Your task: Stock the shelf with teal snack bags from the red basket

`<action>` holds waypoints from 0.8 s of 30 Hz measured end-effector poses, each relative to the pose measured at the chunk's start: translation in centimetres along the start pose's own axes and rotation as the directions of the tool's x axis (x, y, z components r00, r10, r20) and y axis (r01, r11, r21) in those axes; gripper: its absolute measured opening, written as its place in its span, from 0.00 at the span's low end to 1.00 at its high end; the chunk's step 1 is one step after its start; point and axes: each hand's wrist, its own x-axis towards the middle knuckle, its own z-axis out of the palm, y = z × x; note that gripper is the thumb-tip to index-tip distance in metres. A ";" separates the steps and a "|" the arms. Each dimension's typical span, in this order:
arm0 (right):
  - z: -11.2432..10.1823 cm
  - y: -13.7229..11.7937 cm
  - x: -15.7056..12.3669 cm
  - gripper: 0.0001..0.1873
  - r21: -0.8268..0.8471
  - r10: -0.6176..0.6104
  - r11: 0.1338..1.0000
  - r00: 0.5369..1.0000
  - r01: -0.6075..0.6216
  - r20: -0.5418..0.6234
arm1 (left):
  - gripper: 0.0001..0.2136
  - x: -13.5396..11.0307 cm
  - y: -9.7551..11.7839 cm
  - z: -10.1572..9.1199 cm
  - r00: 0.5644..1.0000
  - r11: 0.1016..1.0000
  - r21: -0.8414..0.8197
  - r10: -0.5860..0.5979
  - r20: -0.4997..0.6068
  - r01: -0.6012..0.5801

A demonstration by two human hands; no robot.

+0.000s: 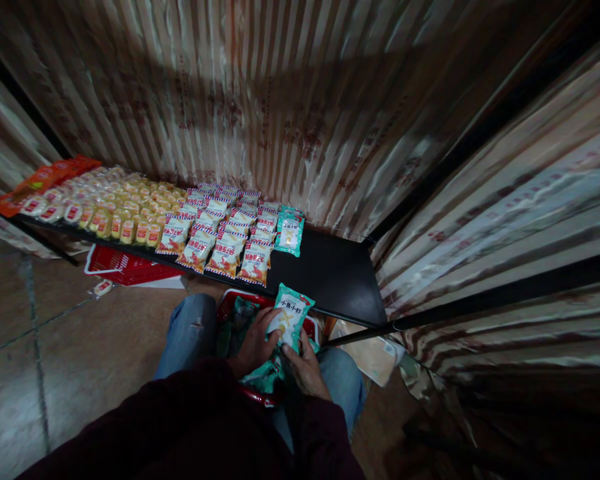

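**Left hand (257, 340) and right hand (305, 367) both grasping one teal snack packet (290, 317)**

Biggest first: we have striped sheeting (280, 100) behind and at right, then tiled floor (10, 400), then a low black shelf (325, 270), its right end bare. Next we log jeans (190, 327), knees apart, with a red basket (265, 400) between them holding more teal packets (263, 379), partly hidden by the arms. A red crate (130, 263) sits under the shelf. On top, we see an orange bag (45, 181) at far left and rows of orange-and-white packs (225, 253) mid-shelf, with a teal pack (290, 233) just beside them on the right.

The held packet sits above the basket, near the shelf's front edge, printed face up. Left hand pinches its left side; right hand takes the lower right, thumb on the front.

Smallest: yellow and white wrapped pieces (130, 213) left of the packs, plus a loose one (101, 288) on the floor.
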 end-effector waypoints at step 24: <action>0.8 -3.5 3.6 0.38 -0.073 -0.038 0.996 0.998 0.042 0.056 | 0.22 4.2 0.1 0.2 0.990 0.987 0.119 0.117 -0.076 -0.107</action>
